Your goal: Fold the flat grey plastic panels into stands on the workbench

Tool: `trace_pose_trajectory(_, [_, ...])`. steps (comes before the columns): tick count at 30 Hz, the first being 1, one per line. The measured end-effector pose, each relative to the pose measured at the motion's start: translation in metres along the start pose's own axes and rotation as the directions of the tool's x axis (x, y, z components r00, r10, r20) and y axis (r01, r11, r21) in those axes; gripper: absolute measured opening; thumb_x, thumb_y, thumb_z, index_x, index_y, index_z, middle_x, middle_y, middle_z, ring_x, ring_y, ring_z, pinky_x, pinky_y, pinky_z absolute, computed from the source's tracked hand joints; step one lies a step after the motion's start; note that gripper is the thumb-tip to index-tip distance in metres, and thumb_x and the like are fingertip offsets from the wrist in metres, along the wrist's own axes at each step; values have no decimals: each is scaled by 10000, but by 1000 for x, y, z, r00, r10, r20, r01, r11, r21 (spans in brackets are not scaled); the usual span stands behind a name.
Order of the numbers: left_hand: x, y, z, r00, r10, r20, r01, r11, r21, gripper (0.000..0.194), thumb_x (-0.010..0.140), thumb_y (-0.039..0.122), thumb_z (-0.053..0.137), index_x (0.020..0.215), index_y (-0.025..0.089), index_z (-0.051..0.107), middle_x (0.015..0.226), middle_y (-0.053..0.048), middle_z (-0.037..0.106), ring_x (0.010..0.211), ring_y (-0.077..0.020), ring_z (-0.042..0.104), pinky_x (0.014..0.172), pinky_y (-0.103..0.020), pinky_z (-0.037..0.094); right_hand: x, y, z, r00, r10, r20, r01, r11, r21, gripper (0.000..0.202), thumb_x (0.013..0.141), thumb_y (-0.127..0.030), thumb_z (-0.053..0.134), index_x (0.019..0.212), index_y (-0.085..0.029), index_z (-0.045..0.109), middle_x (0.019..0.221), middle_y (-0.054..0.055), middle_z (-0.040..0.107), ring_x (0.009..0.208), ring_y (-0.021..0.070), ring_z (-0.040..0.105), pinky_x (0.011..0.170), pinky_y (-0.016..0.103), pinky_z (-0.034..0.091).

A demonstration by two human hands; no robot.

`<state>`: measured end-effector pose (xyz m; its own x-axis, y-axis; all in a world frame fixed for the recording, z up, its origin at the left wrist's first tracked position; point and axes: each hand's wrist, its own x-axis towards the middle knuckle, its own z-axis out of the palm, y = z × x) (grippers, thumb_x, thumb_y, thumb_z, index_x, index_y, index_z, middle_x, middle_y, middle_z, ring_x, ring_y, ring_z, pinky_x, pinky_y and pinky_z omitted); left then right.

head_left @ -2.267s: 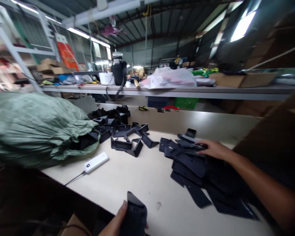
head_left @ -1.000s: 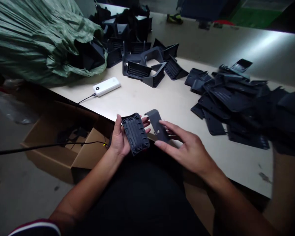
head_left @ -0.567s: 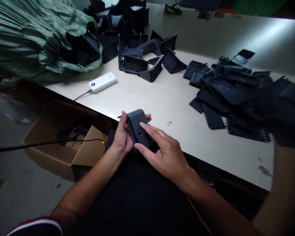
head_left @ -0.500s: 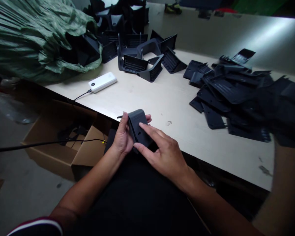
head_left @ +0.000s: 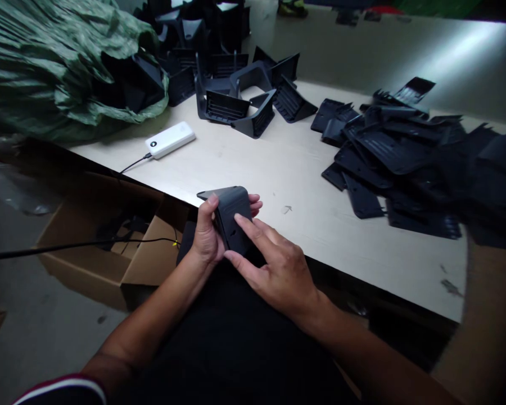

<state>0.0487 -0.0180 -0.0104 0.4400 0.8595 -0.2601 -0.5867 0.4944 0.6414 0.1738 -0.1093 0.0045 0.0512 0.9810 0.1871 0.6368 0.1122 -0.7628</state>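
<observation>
Black plastic housing (head_left: 241, 216), one: held before us by both hands, just off the near edge of the table (head_left: 253, 174); tilted, its face showing a small dark hole, a pointed wing at its upper left.

Left hand (head_left: 209, 233), ours: partly closed, cradling the housing from the left and beneath; thumb against its left edge, fingertips showing beyond its far side.

Right hand (head_left: 280, 261), ours: partly open, forefinger laid on the housing's face, thumb at its near edge.

Sleeve (head_left: 61, 390), ours: dark, trimmed in maroon and white, at lower left.

Cardboard box (head_left: 88, 273), one: open, below the table at left; we count dark pieces within but cannot tell their shape. A black cable (head_left: 67, 247) passes across it.

Power bank (head_left: 171, 139), white, one: lying on the table, a thin lead (head_left: 132, 164) plugged into its near end.

Flat black parts (head_left: 365, 197), many: heaped loosely and overlapping on the table, to our right.

Angular black frames (head_left: 253, 121), several: ribbed, set about the table beyond the power bank, more of them massed behind.

Green sack (head_left: 67, 62), one: crumpled, at far left, its mouth open on dark parts.
</observation>
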Motion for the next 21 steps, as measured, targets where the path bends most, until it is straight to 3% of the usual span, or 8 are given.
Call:
trace_pose_trajectory(3, [-2, 2, 1, 999, -27, 32, 28, 999, -26, 603, 804, 636, 675, 1111, 128, 780, 1166, -163, 797, 1168, -366, 733, 1002, -481, 600, 5, 4, -5, 994, 103, -39, -90, 965, 245, 498, 936, -438, 765, 1413, -330, 668, 1346, 77, 730, 1185, 293, 715, 1055, 515, 585])
trace_pose_trajectory(6, [-4, -1, 0, 996, -75, 45, 77, 997, -25, 646, 699, 634, 733, 1132, 156, 767, 1159, -158, 797, 1212, -436, 705, 941, -533, 621, 15, 10, -9, 962, 271, -40, -196, 781, 593, 371, 939, -447, 769, 1280, -318, 699, 1302, 34, 737, 1120, 231, 716, 1015, 439, 599])
trace_pose_trajectory(9, [-7, -9, -3, 993, -107, 53, 107, 994, -5, 692, 605, 601, 816, 1146, 174, 759, 1119, -144, 807, 1208, -460, 704, 932, -528, 627, 23, 14, -9, 943, 313, 111, -286, 595, 751, 338, 941, -523, 748, 1163, -269, 740, 1276, 46, 737, 1120, 228, 704, 1011, 418, 594])
trace_pose_trajectory(12, [-10, -15, -4, 987, -145, 66, 144, 989, 15, 677, 579, 526, 861, 1160, 195, 750, 1113, -130, 813, 1207, -465, 704, 936, -516, 627, 26, 16, -4, 936, 283, 212, -334, 514, 790, 368, 935, -563, 740, 1096, -233, 762, 1212, 70, 746, 1061, 240, 708, 937, 406, 608])
trace_pose_trajectory(14, [-10, -13, -3, 985, -153, 82, 152, 988, 13, 650, 600, 521, 848, 1150, 189, 745, 1113, -136, 812, 1209, -460, 706, 938, -509, 626, 25, 16, -2, 942, 267, 202, -318, 520, 793, 362, 931, -559, 747, 1060, -221, 759, 1103, 69, 758, 959, 228, 707, 856, 387, 606])
trace_pose_trajectory(17, [-5, 2, 2, 986, -159, 55, 160, 987, -25, 554, 731, 560, 754, 1111, 159, 726, 1082, -157, 810, 1157, -403, 738, 949, -487, 619, 24, 14, -3, 961, 208, 185, -275, 615, 739, 333, 922, -521, 769, 1061, -219, 757, 973, 40, 745, 863, 204, 679, 806, 362, 575])
trace_pose_trajectory(21, [6, 20, 13, 984, -160, -78, 153, 985, -85, 254, 888, 423, 666, 933, 173, 676, 742, -51, 758, 806, -241, 776, 899, -412, 626, 20, 14, -2, 972, 106, 209, -220, 722, 656, 269, 898, -452, 802, 1014, -216, 749, 969, 20, 727, 917, 206, 668, 905, 371, 545])
